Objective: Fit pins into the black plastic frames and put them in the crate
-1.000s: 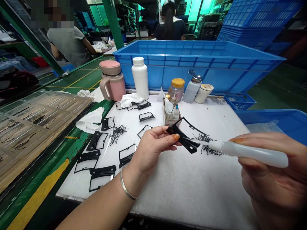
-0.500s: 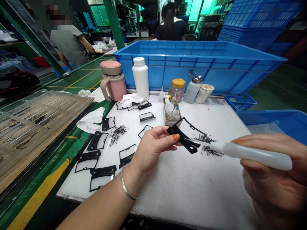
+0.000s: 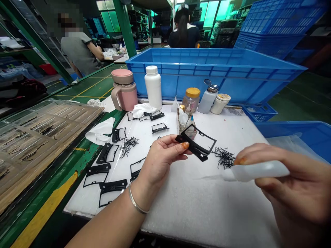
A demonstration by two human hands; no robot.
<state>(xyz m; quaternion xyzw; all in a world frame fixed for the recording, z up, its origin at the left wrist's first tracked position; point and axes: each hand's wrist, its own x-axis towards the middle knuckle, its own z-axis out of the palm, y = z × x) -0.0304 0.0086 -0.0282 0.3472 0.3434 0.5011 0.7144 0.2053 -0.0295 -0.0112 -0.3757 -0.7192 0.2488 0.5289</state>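
Between thumb and fingers my left hand (image 3: 165,156) grips a black plastic frame (image 3: 194,148) by its thick bar, tilted above the white work board (image 3: 196,206). My right hand (image 3: 292,186) is closed around a translucent white squeeze bottle (image 3: 261,170), whose thin nozzle points left, below the frame and apart from it. Just behind the bottle's tip lies a pile of thin black strips (image 3: 224,157). Several similar black frames (image 3: 107,153) lie on the left of the board, around a second pile of black strips (image 3: 128,146).
Along the back stand a pink mug (image 3: 125,91), a white bottle (image 3: 153,88), a yellow-lidded jar (image 3: 191,98) and a pump dispenser (image 3: 208,98). Behind them is a large blue crate (image 3: 219,81). A divided tray (image 3: 38,137) lies left. Two people (image 3: 80,50) are farther back.
The squeeze bottle's nozzle has moved away from the frame, down and to the left. My left hand has turned the frame slightly and still holds it.
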